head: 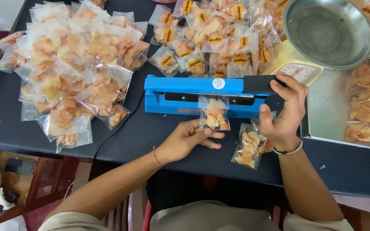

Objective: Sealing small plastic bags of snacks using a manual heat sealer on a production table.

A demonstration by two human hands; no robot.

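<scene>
**A light, crackly bag under the sealer bar**

The small clear bag of chips (213,114) sits at the centre of the desk (159,141), its mouth tucked under the blue heat sealer (193,92); the left hand (185,139), at seven o'clock from it, pinches its lower corner in a narrow grip; the right hand (284,112), at three o'clock, lies closed over the sealer's black handle (260,84). I judge the bag featherlight, slick and floppy, its contents brittle; best held by the film edge, never squeezed across the middle. A filled bag (247,147) lies just beside the right wrist; a heap of bags (71,64) spreads at ten o'clock; a scale pan (328,32) stands at two.
</scene>
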